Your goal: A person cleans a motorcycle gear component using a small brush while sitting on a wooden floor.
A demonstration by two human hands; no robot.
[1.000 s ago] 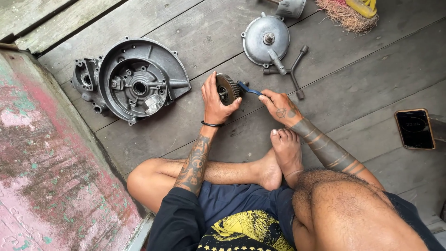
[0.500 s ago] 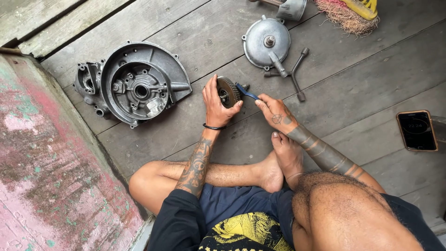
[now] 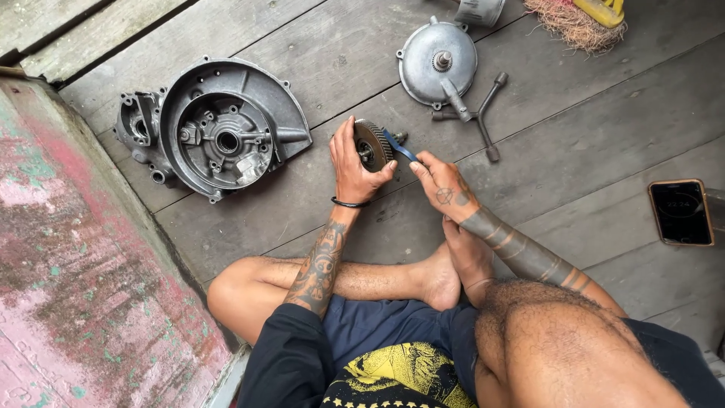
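Cleaning a gear on a plank floor.

Left hand (image 3: 352, 168) clamped around toothed gear (image 3: 372, 145), held on edge above floor (image 3: 589, 136); right hand (image 3: 444, 183) pinching blue-handled brush (image 3: 398, 145) against gear face. Engine casing (image 3: 219, 128) at nine o'clock, round cover (image 3: 438, 63) at one o'clock, phone (image 3: 680, 211) at three o'clock.

Dull toothed metal gear (image 3: 371, 145), grimy. Blue plastic-looking brush handle (image 3: 398, 145). Matt cast-metal engine casing (image 3: 215, 128), far left, rough inside. Smoother grey metal round cover (image 3: 436, 64), far right. Weathered grey wood floor planks (image 3: 589, 128). Glossy glass phone (image 3: 680, 212), right. Peeling pink paint on rough slab (image 3: 75, 287), left.
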